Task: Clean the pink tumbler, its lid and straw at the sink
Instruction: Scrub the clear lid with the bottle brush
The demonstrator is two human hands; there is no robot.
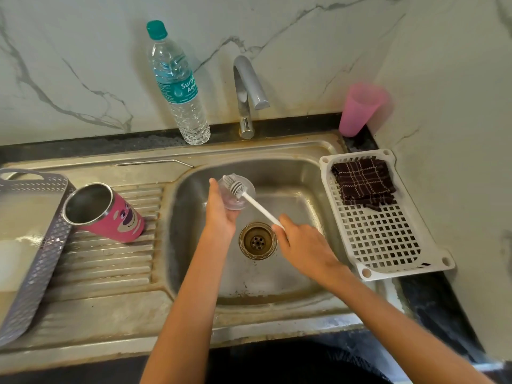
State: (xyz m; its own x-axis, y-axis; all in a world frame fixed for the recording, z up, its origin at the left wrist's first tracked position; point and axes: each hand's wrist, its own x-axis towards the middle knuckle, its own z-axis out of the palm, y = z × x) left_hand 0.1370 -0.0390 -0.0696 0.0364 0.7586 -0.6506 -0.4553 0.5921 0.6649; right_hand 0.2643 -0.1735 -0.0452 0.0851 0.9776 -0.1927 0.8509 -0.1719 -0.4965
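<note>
Both forearms reach over the front rim of the stainless steel sink [191, 275]. Right hand [302, 245]: fingers curled round the end of the white handle of the bottle brush [256, 203], above the round drain [258, 241]. Left hand [221, 213]: holds the clear round tumbler lid [243, 200] from below, over the basin. Grey bristle head of the brush lies against the lid's face.

Left, on the ribbed draining board: pink steel tumbler with a cartoon bear face [110, 214], tilted, open mouth propped on the edge of a grey perforated plastic tray [41, 259], base down on the ribs. Right of the basin: white plastic grid rack [388, 245] with a folded dark checked cloth [363, 184] at its far end.

Bent metal straw [155, 162] lies along the sink's back ledge. Behind, on the black worktop [83, 146]: clear water bottle with a teal cap [180, 87], chrome tap [246, 92], pink plastic cup [360, 109] in the corner.
</note>
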